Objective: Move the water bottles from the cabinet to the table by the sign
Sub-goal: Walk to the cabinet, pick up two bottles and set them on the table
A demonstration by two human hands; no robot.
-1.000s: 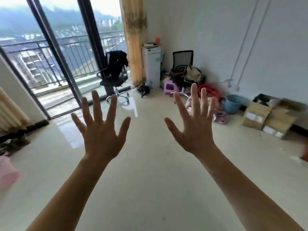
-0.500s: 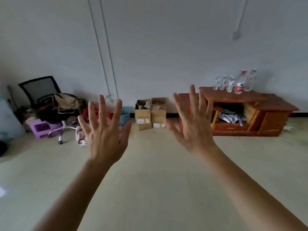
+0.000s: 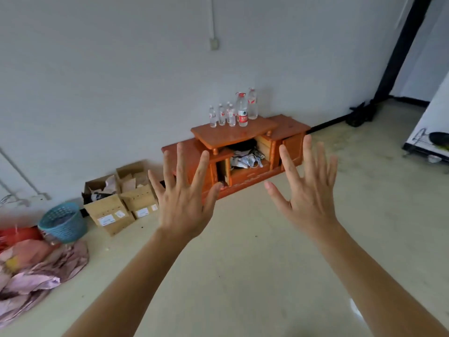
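My left hand and right hand are wide open, empty; far ahead, water bottles look light, slippery; I'd grab their middles.

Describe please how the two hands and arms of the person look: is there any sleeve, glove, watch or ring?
The left hand and the right hand are bare: no gloves, and no ring shows on the fingers. Both forearms are uncovered down to the bottom edge of the picture, so no sleeve is visible. The wrists carry no watch, band or bracelet. The fingernails look short and unpainted. No marks or tattoos show.
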